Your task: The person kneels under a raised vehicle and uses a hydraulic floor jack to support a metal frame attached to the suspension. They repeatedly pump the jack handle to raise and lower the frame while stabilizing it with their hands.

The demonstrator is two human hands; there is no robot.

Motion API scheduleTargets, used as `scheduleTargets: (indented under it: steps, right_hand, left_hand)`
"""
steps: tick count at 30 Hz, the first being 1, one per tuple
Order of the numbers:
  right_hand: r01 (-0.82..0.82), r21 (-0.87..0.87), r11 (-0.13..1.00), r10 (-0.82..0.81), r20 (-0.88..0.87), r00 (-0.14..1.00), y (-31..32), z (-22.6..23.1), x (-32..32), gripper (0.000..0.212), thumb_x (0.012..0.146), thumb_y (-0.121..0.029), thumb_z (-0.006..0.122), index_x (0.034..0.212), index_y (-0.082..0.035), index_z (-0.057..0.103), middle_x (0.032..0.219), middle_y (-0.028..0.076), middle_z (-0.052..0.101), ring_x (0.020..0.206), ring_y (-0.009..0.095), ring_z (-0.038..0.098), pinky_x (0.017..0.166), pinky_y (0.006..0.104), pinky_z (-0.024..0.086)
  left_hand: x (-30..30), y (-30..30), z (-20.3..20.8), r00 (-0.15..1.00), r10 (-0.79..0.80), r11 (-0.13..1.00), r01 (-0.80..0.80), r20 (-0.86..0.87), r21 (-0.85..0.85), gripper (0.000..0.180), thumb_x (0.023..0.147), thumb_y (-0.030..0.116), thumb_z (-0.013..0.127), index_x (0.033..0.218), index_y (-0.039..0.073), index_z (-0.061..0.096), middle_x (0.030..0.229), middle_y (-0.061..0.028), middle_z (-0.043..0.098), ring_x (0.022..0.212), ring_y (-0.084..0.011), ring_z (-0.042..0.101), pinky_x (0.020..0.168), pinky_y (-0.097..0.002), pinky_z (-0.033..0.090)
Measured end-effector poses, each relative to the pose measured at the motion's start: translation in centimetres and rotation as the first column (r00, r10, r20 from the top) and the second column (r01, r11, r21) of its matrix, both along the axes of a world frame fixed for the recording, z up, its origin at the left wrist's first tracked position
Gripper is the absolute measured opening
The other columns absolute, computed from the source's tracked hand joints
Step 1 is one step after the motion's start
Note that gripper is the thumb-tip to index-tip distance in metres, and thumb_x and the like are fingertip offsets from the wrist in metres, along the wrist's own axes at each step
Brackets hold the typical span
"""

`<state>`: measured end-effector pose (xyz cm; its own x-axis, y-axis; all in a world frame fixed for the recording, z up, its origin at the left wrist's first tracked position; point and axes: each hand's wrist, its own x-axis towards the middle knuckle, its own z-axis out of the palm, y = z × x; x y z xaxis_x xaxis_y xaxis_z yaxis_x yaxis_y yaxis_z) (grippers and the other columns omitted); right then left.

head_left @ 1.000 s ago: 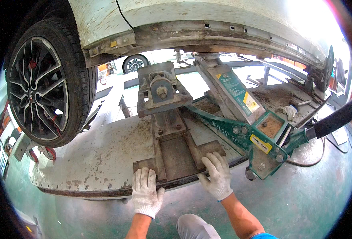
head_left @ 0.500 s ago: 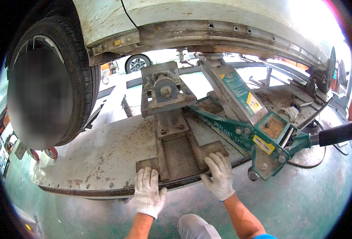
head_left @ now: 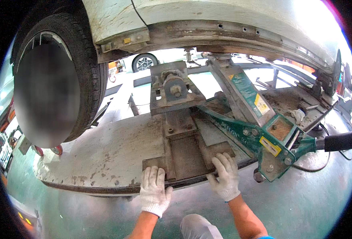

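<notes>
A heavy, grimy metal clamp stand (head_left: 185, 153) rests on the pale, worn platform (head_left: 108, 159), its flat base reaching the near edge. At its top is a clamp head (head_left: 176, 91) with a big bolt. My left hand (head_left: 154, 192), in a white knit glove, lays its stretched fingers on the base's left flange (head_left: 152, 162). On the right flange (head_left: 219, 150) lie the fingertips of my right hand (head_left: 226, 177), gloved alike, thumb spread away. Neither hand is closed round anything. What is under the fingertips is hidden.
A green floor jack (head_left: 269, 153) stands just right, its raised arm (head_left: 243, 93) under the sill of a white car (head_left: 208, 16). The jack's black-gripped handle (head_left: 339, 141) points right. A car wheel (head_left: 92, 71) hangs at left. Crumpled white material (head_left: 298, 116) lies on the platform.
The whole view has shifted slightly, so everything sits a little farther right in the picture. Both hands keep about the same places on the flanges.
</notes>
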<state>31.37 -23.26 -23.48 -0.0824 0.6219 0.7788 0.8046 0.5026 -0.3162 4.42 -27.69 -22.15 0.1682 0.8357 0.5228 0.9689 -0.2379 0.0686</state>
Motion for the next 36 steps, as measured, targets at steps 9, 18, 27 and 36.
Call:
scheduleTargets:
  steps: [9, 18, 27, 36]
  right_hand:
    - [-0.025, -0.052, 0.998, 0.024, -0.014, 1.000, -0.2, -0.1, -0.6, 0.066, 0.071, -0.016, 0.083, 0.133, -0.006, 0.061, 0.142, 0.017, 0.057, 0.137, 0.043, 0.048, 0.116, 0.0562, 0.037]
    - [0.001, -0.120, 0.993, 0.000, 0.011, 1.000, -0.1, -1.2, 0.7, 0.074, 0.072, -0.003, 0.080, 0.142, -0.005, 0.056, 0.152, 0.018, 0.049, 0.149, 0.039, 0.036, 0.126, 0.0537, 0.023]
    - [0.050, -0.091, 0.995, -0.039, 0.119, 0.992, -0.2, -1.1, 1.3, 0.070, 0.079, -0.006, 0.074, 0.147, -0.008, 0.053, 0.154, 0.018, 0.048, 0.146, 0.039, 0.040, 0.122, 0.0539, 0.030]
    - [-0.050, -0.083, 0.995, 0.051, 0.019, 0.998, 0.3, -1.0, -1.1, 0.068, 0.072, -0.013, 0.082, 0.136, -0.006, 0.059, 0.144, 0.018, 0.054, 0.140, 0.044, 0.044, 0.119, 0.0572, 0.033]
  left_hand:
    - [-0.2, -0.6, 0.7, 0.998, 0.061, 0.991, -0.064, -0.032, -0.117, 0.077, 0.088, 0.039, 0.070, 0.152, 0.004, 0.042, 0.160, -0.0211, 0.037, 0.152, -0.0423, 0.028, 0.126, -0.0528, 0.025]
    - [0.3, 0.1, 0.2, 0.997, 0.032, 0.993, -0.040, -0.071, -0.114, 0.074, 0.095, 0.040, 0.060, 0.156, 0.002, 0.039, 0.162, -0.0222, 0.036, 0.153, -0.0384, 0.029, 0.129, -0.0485, 0.020]
    - [0.8, -0.8, 1.3, 0.999, 0.038, 0.989, -0.041, -0.023, -0.144, 0.072, 0.096, 0.035, 0.062, 0.154, 0.000, 0.040, 0.162, -0.0216, 0.036, 0.153, -0.0371, 0.029, 0.128, -0.0480, 0.022]
    - [-0.7, -0.9, 0.3, 0.994, 0.104, 0.993, -0.106, -0.042, -0.055, 0.072, 0.089, 0.036, 0.068, 0.150, 0.005, 0.045, 0.158, -0.0205, 0.041, 0.150, -0.0382, 0.033, 0.127, -0.0511, 0.024]
